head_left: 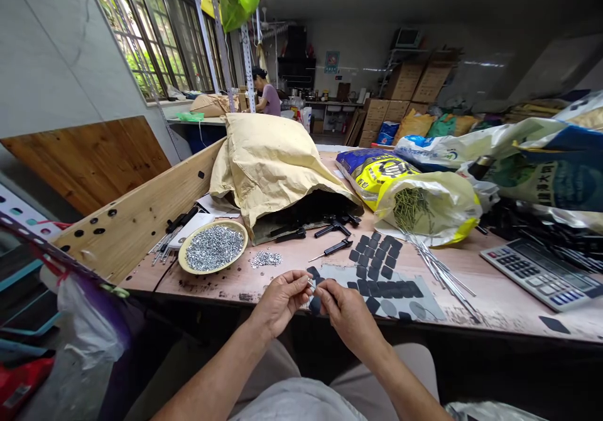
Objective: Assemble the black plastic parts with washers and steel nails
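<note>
Close together at the table's front edge, my left hand (285, 298) and my right hand (346, 311) meet at the fingertips. A small bright metal piece (311, 281) shows in the left hand's pinch. Curled fingers hide what my right hand holds. Dark rounded-square pads (377, 254) lie in rows just beyond, some on a grey sheet (431, 305). To the left stands a yellow bowl (183, 259) full of small silvery metal pieces (214, 248), with a little pile of them (267, 258) beside it. A black-handled tool with a thin metal shaft (332, 249) lies ahead.
A large paper sack (277, 163) gapes toward me, with black plastic parts (332, 227) at its mouth. Right of it, a yellow bag (426, 204) holds thin rods; loose metal rods (443, 273) spread near a calculator (541, 273). A person (270, 99) works in the background.
</note>
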The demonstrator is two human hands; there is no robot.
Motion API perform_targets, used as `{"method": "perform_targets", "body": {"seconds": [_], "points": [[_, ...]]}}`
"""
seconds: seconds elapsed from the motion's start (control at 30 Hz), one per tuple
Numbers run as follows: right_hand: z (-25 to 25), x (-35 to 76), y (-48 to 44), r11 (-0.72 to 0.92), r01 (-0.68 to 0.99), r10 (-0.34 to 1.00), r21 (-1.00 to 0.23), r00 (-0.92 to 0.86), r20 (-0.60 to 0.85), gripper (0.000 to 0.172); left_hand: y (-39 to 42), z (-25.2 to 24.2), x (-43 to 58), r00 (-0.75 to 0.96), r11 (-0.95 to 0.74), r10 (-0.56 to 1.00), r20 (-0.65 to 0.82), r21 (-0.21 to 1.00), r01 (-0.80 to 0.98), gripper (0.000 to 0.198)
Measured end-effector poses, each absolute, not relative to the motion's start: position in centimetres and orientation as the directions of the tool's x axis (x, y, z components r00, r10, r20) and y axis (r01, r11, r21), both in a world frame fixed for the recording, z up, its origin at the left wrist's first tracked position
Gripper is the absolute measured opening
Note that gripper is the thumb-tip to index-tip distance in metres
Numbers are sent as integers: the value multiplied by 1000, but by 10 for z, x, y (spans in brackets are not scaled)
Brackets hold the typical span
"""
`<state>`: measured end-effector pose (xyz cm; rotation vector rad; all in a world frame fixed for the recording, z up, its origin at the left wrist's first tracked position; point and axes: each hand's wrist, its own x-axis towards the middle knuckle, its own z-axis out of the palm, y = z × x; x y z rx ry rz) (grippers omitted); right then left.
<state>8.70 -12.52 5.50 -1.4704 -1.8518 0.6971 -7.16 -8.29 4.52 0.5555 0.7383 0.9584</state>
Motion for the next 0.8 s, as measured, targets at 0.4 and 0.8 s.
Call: {"method": "perform_targets", "body": {"seconds": [0.4,0.8], "points": [[55,84,-127,245,698,966,-673,-117,231,27,-84,39,-70,391,481,873,-291,647,-592,15],[48,86,-125,49,284,986,-958,-169,0,36,-85,36,-71,472,555,824,-312,607,-568,23]]}}
